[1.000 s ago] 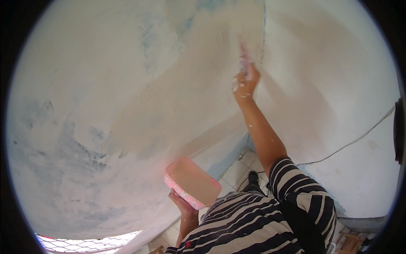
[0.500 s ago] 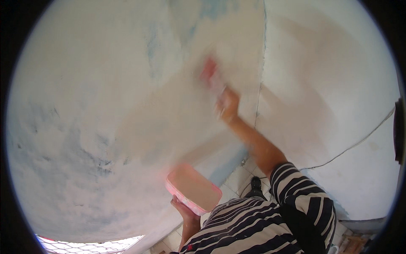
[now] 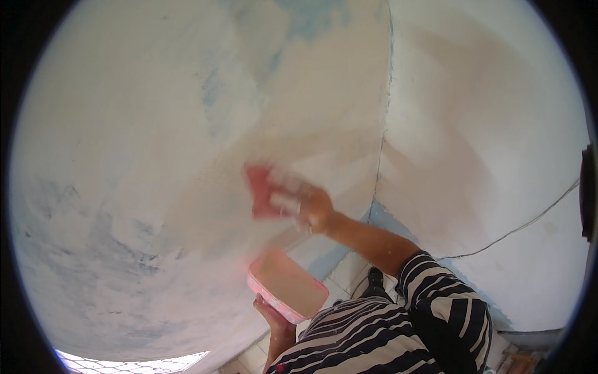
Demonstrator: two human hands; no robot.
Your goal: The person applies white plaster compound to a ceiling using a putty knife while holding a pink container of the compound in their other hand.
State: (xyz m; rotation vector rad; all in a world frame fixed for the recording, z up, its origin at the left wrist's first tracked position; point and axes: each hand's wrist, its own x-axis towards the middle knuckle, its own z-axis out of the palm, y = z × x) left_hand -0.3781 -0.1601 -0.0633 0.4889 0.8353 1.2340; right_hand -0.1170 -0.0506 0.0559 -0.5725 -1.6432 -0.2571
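My right hand [image 3: 316,209] is closed around a red putty knife [image 3: 264,192], blurred by motion, with a wide blade and pale smears toward the handle. The blade is at the patchy wall [image 3: 205,149]; whether it touches the surface I cannot tell. Lower down, my left hand [image 3: 274,315] supports a pink rectangular tub [image 3: 279,304] from its near left side. Its top faces me, and a smooth beige paste fills much of the inside. The fingers beneath the tub are partly hidden.
A second white wall [image 3: 523,124] meets the first at a corner on the right, with a thin cable [image 3: 498,235] along it. Below are floor tiles [image 3: 336,290] and my dark shoe [image 3: 375,277]. A bright grille [image 3: 131,361] shows at lower left.
My right hand has swept the putty knife down and to the left over the wall, turning the blade leftward. The left hand and tub have stayed nearly in place.
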